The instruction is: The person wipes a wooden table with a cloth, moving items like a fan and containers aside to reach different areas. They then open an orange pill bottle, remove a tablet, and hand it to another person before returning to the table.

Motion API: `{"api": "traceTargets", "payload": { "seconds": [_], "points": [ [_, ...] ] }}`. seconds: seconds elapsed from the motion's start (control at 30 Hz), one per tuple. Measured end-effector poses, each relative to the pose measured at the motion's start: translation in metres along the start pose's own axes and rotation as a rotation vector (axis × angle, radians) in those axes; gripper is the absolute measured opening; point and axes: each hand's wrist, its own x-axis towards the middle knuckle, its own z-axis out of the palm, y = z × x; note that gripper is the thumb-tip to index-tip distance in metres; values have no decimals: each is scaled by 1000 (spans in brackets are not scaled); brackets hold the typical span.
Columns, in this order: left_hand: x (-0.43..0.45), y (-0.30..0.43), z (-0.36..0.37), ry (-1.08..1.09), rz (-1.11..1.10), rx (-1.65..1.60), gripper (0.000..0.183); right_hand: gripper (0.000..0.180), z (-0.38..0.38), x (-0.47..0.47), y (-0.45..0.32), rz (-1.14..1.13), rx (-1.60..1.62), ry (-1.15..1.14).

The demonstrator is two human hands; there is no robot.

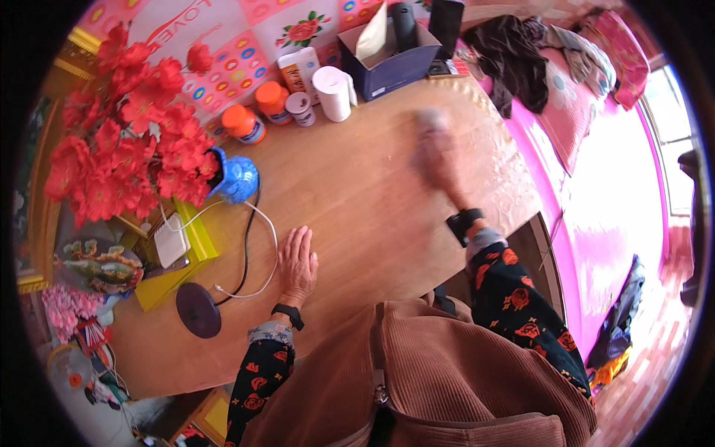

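Observation:
My left hand (299, 265) lies flat on the wooden tabletop (346, 195), fingers pointing away from me, beside a white cable (275, 246). Farther right, my right hand (438, 153) is blurred over the tabletop. A small whitish thing (433, 117) shows at its fingertips; blur hides what it is and how the fingers hold it. A white paper roll (333, 95) and a dark blue box (391, 70) stand beyond my hands, near the wall.
Orange-capped bottles (243, 124) and a small lidded cup (300, 109) line the back. A blue vase (237, 179) with red artificial flowers (134, 134) stands left, near a yellow box (176, 279) and a dark disc (199, 310). Clothes (511, 61) lie on pink bedding at right.

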Motion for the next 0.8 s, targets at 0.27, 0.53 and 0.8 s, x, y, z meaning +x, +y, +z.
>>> {"api": "traceTargets", "payload": {
  "seconds": [0.27,0.53,0.8],
  "points": [
    [0,2,-7,14,-1,-19,55,22,14,76,-48,52,76,-126],
    [1,2,-10,60,32,-26,52,26,51,90,-71,-125,21,-28],
    [2,1,-11,67,35,-71,55,32,40,153,-250,-380,471,41]
  ]
}}
